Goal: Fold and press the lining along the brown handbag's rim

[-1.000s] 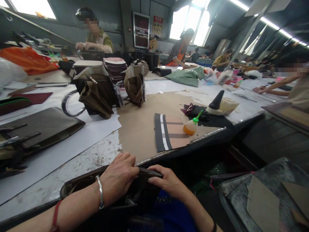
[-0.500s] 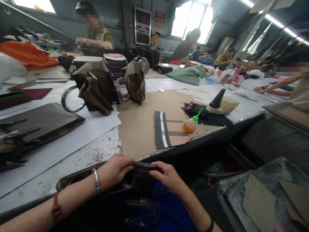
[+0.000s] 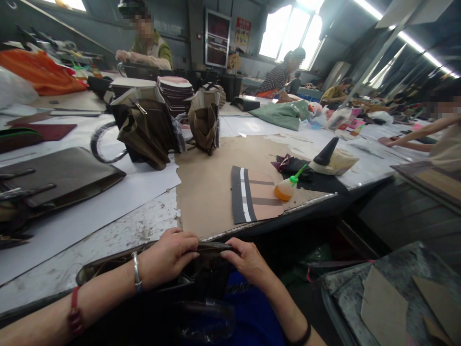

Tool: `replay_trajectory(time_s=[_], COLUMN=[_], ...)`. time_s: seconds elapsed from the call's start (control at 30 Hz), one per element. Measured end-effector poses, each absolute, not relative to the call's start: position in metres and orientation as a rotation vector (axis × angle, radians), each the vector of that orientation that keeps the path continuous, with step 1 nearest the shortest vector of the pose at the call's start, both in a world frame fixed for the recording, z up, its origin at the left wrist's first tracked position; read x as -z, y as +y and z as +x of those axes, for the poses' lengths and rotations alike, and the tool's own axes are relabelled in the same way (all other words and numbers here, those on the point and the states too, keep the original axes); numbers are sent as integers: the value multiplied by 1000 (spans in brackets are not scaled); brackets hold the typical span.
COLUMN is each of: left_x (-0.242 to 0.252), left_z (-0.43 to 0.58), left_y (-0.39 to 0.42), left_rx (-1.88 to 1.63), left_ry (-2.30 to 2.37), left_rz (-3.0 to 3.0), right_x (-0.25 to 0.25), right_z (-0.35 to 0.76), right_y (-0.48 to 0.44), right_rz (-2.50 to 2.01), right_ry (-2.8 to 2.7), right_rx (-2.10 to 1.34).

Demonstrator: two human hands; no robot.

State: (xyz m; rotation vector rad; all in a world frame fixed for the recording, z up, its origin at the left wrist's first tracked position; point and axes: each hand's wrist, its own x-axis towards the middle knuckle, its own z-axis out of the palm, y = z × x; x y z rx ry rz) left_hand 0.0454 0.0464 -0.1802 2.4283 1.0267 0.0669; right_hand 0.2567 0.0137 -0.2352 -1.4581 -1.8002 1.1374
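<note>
A dark brown handbag (image 3: 212, 257) rests against the table's front edge, its mouth facing up and its lower part lost in shadow. My left hand (image 3: 173, 254) pinches the bag's top edge, thumb inside and fingers over the rim. A short way to the right, my right hand (image 3: 245, 259) grips the same edge between thumb and fingers. Between the hands, the rim runs fairly straight. A plastic-wrapped handle (image 3: 205, 319) hangs below on the near side, over blue cloth (image 3: 252, 312).
Beyond the hands lie a striped panel (image 3: 255, 194) and a glue bottle (image 3: 286, 186) with a green nozzle. Part-made bags (image 3: 147, 129) stand at the back left, and a flat bag (image 3: 61, 178) lies left. A stool (image 3: 382, 288) holds board pieces at right. Several co-workers sit beyond.
Both hands keep hold of the bag's rim. The left hand and forearm have shifted slightly left, and the view has tilted a little.
</note>
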Motion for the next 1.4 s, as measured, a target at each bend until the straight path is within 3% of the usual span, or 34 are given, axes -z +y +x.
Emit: replay_trajectory(time_s=[0.23, 0.47, 1.4], left_x=[182, 195, 191], left_z=[67, 71, 69], left_y=[48, 46, 50], left_rx=[59, -107, -120], left_ry=[1056, 867, 1158], left_rz=[2554, 2547, 2308], right_x=[234, 231, 235], right_z=[255, 259, 253], right_y=[9, 5, 11], right_rz=[-1478, -1463, -1365], right_ry=[-1820, -1867, -1867], right_rx=[-1116, -1113, -1157])
